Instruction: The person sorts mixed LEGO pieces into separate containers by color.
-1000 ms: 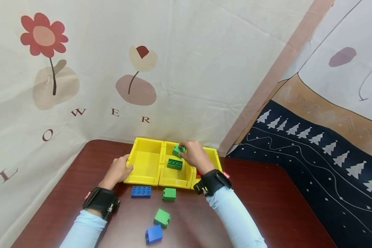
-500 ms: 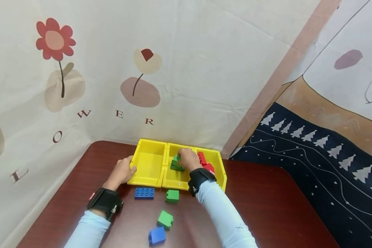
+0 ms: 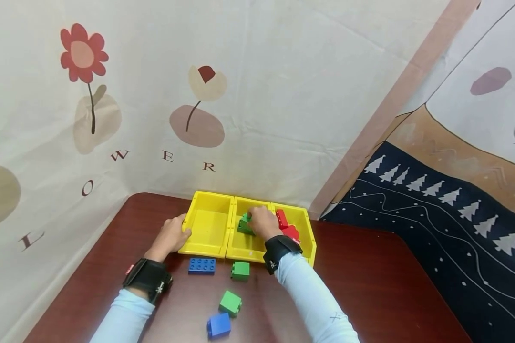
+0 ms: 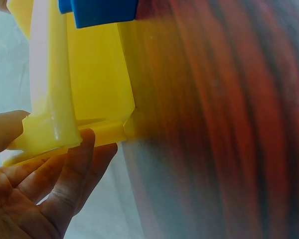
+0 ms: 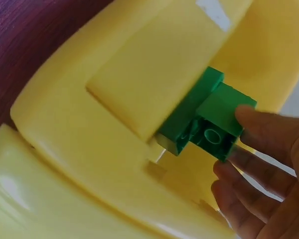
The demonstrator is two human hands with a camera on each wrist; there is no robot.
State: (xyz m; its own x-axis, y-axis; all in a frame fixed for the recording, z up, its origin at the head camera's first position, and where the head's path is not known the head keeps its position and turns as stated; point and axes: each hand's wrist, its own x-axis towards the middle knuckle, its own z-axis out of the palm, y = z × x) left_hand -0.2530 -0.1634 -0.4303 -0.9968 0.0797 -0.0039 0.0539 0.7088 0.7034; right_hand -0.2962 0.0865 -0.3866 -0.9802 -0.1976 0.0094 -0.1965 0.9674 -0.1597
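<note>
Right hand [image 3: 262,222] pinches a green block [image 5: 226,107] in the middle bin [image 3: 242,244] of a yellow tray [image 3: 208,226]

The pinched block is short and boxy; the right wrist view shows its hollow underside, with a round tube inside. It touches a longer green block [image 5: 188,108]; whether the two are joined cannot be told.

Taking the tray as the dial's centre, 12 o'clock at the far side, the right forearm [image 3: 313,300] reaches in from between 4 and 5. The left forearm [image 3: 126,312] comes from 8, and the left hand [image 3: 169,237] grips the tray's 9 o'clock end, thumb and fingers on opposite sides of the rim.

The tray has three bins in a row. The middle one contains both green blocks; the 3 o'clock one has red blocks [image 3: 290,232]. On the table [image 3: 360,276], an eight-stud blue block [image 3: 202,266] lies at 8, a small green block [image 3: 241,271] at 6, and another green one [image 3: 229,302] and a small blue block [image 3: 220,326] farther out between 6 and 7.
</note>
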